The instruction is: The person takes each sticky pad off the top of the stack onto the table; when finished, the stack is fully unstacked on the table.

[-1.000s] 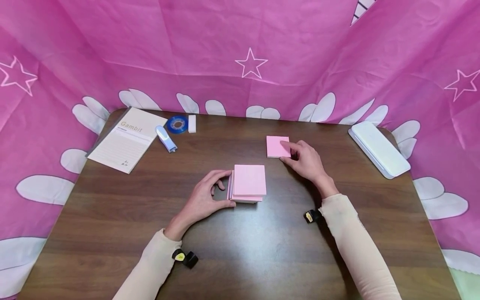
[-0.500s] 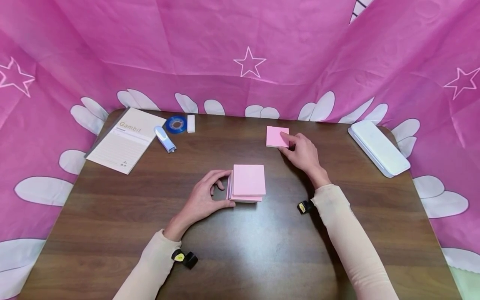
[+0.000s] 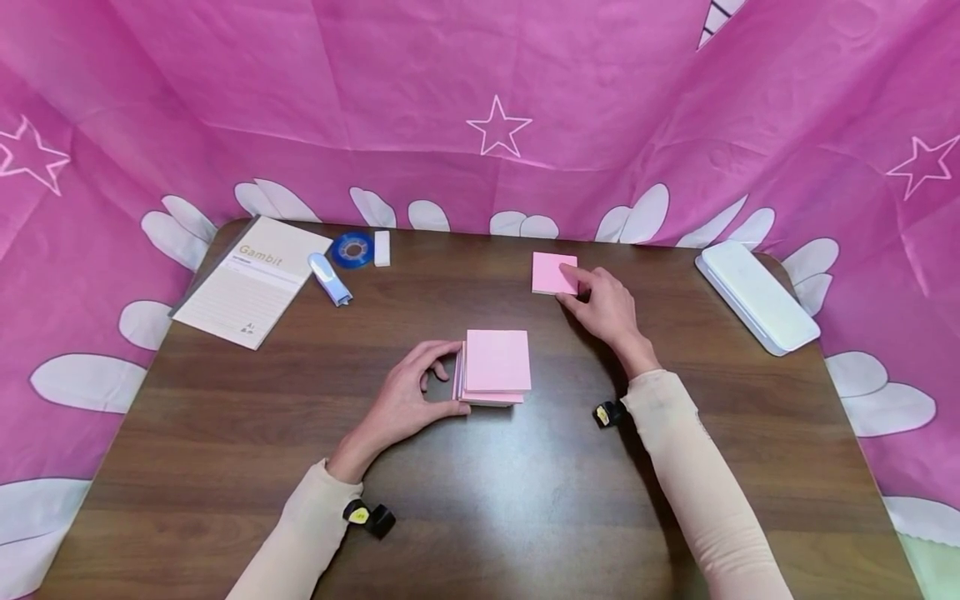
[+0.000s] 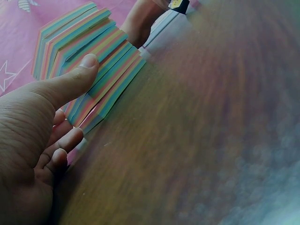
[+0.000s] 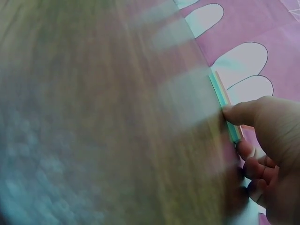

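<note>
Pink sticky-note stack (image 3: pixel 495 367) sits mid-desk (image 3: pixel 225 433), its layers fanned and uneven. The left hand (image 3: pixel 408 398) grips its left edge, thumb on the side. The right hand (image 3: pixel 607 307) pinches a thin pad (image 3: pixel 553 272) set apart at the far side. Step in hand, by appearance: splitting the stack into portions. The next move calls for a clean release of the pad and a steady brace on the stack.

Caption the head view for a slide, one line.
Left hand grips a sticky-note stack; right hand pinches a thin pink pad on the wooden table.
</note>
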`<act>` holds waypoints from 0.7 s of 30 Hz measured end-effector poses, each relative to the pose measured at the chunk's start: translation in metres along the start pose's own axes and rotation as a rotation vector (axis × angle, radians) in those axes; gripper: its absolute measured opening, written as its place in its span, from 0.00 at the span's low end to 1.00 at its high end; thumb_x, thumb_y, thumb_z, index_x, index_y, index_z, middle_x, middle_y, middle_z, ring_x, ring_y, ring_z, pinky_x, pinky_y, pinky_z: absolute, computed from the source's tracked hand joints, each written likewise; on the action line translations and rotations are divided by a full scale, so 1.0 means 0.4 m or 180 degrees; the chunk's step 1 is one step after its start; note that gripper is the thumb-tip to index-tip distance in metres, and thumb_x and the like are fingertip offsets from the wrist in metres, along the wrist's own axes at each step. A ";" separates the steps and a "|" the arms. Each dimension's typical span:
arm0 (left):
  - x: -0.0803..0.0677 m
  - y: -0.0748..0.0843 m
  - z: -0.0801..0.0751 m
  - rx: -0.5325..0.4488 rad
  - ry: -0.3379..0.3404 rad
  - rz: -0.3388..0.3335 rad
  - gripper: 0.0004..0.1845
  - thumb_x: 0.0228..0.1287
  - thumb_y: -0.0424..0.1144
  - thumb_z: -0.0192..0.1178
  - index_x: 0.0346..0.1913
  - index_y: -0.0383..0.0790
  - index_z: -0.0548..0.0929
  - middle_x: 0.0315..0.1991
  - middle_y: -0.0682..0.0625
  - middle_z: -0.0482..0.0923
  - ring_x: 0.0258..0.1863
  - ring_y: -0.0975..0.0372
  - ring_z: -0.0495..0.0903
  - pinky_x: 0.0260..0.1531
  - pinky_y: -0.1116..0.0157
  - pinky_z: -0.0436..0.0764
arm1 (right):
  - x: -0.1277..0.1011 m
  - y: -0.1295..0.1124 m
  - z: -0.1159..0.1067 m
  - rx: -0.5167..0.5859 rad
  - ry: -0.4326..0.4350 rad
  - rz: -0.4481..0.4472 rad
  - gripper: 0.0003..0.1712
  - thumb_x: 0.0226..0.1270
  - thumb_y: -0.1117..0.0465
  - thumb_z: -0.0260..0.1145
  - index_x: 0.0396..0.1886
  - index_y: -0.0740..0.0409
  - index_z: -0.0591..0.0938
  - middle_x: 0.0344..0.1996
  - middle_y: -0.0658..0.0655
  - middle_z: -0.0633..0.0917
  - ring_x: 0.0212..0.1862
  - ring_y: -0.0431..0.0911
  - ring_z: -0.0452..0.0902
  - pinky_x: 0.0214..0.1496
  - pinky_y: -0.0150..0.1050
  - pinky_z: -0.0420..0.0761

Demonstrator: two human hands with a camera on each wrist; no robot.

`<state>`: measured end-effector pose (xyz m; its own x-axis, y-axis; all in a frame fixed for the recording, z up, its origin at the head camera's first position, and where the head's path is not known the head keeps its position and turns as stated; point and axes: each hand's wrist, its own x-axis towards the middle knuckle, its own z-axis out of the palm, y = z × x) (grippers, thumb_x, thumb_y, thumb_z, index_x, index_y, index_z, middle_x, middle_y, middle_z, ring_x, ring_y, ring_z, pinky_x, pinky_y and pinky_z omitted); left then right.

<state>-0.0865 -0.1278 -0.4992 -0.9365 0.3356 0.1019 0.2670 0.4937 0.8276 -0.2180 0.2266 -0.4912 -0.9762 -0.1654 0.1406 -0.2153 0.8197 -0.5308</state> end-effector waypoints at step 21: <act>-0.001 -0.001 0.001 -0.0014 -0.0017 -0.0033 0.49 0.52 0.44 0.91 0.78 0.48 0.79 0.66 0.52 0.79 0.48 0.62 0.78 0.41 0.67 0.73 | -0.152 -0.166 -0.080 0.0981 0.0193 -0.0746 0.24 0.72 0.64 0.80 0.66 0.60 0.88 0.28 0.51 0.81 0.30 0.44 0.75 0.35 0.35 0.73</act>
<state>-0.0861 -0.1277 -0.4997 -0.9379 0.3348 0.0904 0.2563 0.4938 0.8310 -0.1434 0.2000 -0.4378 -0.8981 -0.2885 0.3321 -0.4395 0.5588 -0.7033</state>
